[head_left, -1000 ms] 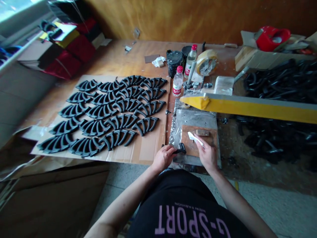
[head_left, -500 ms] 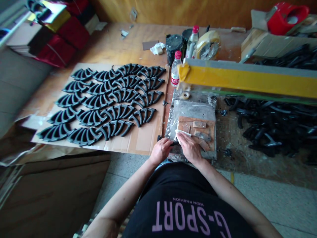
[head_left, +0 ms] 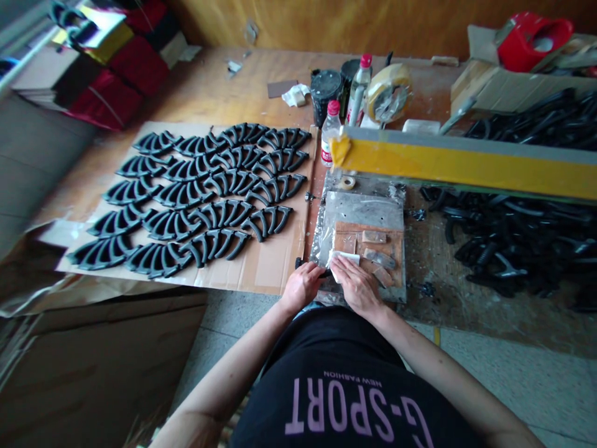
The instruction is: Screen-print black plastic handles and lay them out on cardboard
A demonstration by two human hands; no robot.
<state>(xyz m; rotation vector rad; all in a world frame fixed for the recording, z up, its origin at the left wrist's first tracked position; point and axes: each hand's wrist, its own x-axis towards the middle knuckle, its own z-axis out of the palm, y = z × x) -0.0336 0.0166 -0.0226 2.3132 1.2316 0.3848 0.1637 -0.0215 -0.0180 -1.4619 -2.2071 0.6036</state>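
Note:
My left hand [head_left: 302, 285] is closed round a small black curved part [head_left: 326, 272] at the near edge of the table. My right hand [head_left: 358, 284] presses a white cloth [head_left: 342, 257] onto that part, fingers bent over the cloth. Both hands meet at the front left corner of a brown wooden jig [head_left: 373, 246] that lies on a grey metal plate [head_left: 364, 208]. Most of the black part is hidden under the two hands.
Several rows of black curved parts [head_left: 205, 196] lie on a cardboard sheet [head_left: 273, 261] to the left. A yellow bar [head_left: 466, 167] juts in from the right above the plate. A heap of black parts [head_left: 517, 242] fills the right side. Bottles [head_left: 330, 127], a tape roll [head_left: 389, 93] and a cardboard box [head_left: 499, 87] stand behind.
My right hand has moved left with the white cloth, from the wooden jig onto the black part in my left hand. The view has tilted and the yellow bar sits nearer the bottles.

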